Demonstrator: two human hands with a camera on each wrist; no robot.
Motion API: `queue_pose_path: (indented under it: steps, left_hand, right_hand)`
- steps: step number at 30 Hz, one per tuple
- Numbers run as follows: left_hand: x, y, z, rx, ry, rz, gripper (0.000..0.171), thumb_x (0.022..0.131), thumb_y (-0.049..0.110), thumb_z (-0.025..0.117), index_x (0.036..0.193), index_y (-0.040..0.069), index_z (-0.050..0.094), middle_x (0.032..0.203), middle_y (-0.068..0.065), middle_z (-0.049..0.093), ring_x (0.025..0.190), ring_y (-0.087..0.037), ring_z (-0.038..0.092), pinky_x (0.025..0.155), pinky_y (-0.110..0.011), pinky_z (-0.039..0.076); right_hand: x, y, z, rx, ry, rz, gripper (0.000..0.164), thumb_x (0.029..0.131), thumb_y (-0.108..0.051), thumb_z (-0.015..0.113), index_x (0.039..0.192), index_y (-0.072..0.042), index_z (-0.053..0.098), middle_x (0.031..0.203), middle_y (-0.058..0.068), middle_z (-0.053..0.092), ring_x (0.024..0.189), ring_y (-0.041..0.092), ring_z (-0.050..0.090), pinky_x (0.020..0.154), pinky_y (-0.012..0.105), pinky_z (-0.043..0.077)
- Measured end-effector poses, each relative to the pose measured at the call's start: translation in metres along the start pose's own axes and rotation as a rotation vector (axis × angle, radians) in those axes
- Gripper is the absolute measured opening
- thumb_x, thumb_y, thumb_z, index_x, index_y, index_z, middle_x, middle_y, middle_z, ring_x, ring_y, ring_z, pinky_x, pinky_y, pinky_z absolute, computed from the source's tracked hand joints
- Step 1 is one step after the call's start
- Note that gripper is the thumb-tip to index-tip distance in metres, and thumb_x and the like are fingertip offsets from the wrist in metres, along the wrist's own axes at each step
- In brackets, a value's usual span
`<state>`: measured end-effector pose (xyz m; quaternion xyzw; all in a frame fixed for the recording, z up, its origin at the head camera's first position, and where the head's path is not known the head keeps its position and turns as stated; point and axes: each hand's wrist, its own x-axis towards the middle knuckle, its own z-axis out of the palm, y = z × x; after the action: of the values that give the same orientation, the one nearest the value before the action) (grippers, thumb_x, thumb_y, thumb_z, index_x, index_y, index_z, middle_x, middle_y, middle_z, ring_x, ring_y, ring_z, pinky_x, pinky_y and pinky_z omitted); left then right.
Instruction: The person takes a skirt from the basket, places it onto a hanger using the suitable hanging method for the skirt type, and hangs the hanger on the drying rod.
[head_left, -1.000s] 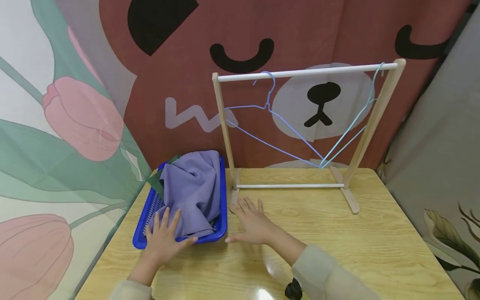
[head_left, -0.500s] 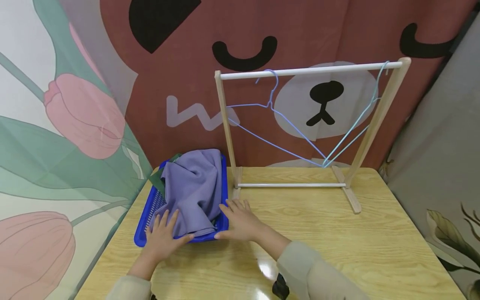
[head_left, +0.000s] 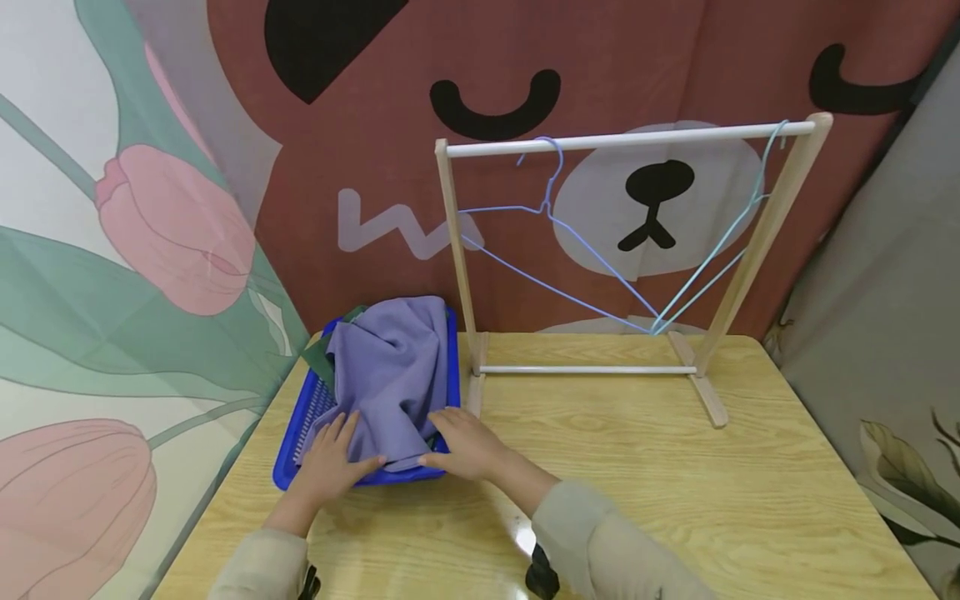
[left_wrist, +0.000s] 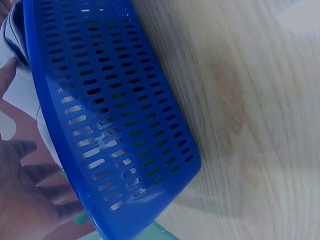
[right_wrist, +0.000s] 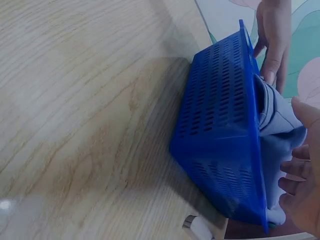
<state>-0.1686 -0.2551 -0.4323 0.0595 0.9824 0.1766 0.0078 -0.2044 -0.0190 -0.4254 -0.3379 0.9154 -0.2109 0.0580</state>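
Right hand had shifted leftward over the blue basket, fingers loosely extended. Left hand, fingers spread, was at the basket's lower left. Purple cloth lay in the basket, left of frame centre.

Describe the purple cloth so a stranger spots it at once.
On the wood-grain table, left of the hanger rack, sits a blue perforated basket. The purple cloth lies loosely heaped inside, on top. Its colour sets it apart from the dark green fabric at the basket's left edge.
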Motion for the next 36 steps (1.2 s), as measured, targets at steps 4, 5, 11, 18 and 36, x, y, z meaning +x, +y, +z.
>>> queue_pose_path:
  steps: [4,5,11,18,36]
  left_hand:
    - [0.006,-0.004,0.001,-0.109,-0.039,0.026,0.088,0.082,0.045,0.062,0.139,-0.009,0.024,0.140,-0.034,0.026,0.127,-0.051,0.024,0.100,-0.061,0.025]
    - [0.007,-0.005,0.001,-0.147,-0.053,0.031,0.087,0.082,0.044,0.062,0.140,-0.009,0.023,0.141,-0.033,0.026,0.128,-0.050,0.024,0.101,-0.060,0.025]
    - [0.017,-0.009,0.005,-0.258,-0.078,0.083,0.077,0.083,0.028,0.065,0.139,-0.008,0.025,0.138,-0.031,0.032,0.127,-0.047,0.029,0.102,-0.057,0.027]
    - [0.023,-0.008,0.008,-0.360,-0.089,0.002,0.071,0.086,0.022,0.063,0.139,-0.007,0.027,0.138,-0.030,0.034,0.122,-0.046,0.038,0.098,-0.053,0.035]
    - [0.045,0.011,0.005,-0.662,-0.109,-0.340,0.072,0.092,0.038,0.048,0.138,-0.010,0.022,0.137,-0.035,0.029,0.120,-0.046,0.041,0.088,-0.049,0.045]
  right_hand:
    - [0.003,-0.002,0.004,0.038,-0.011,0.034,0.065,0.087,-0.045,0.056,0.135,-0.003,0.041,0.137,0.013,0.044,0.130,0.029,0.035,0.104,0.041,0.033]
    - [0.004,-0.003,0.005,0.038,-0.009,0.038,0.064,0.087,-0.044,0.056,0.135,-0.004,0.042,0.136,0.013,0.045,0.129,0.028,0.036,0.103,0.041,0.034]
    - [0.011,-0.009,0.012,0.052,-0.001,0.043,0.062,0.085,-0.039,0.061,0.133,-0.003,0.044,0.132,0.014,0.049,0.123,0.026,0.044,0.100,0.037,0.038]
    - [0.014,-0.013,0.014,0.078,0.005,0.036,0.059,0.084,-0.032,0.064,0.131,0.000,0.045,0.125,0.014,0.055,0.115,0.025,0.052,0.095,0.033,0.042]
    - [0.021,-0.027,0.024,0.187,0.023,0.139,0.056,0.085,-0.024,0.064,0.130,0.001,0.043,0.123,0.014,0.057,0.110,0.024,0.056,0.090,0.031,0.046]
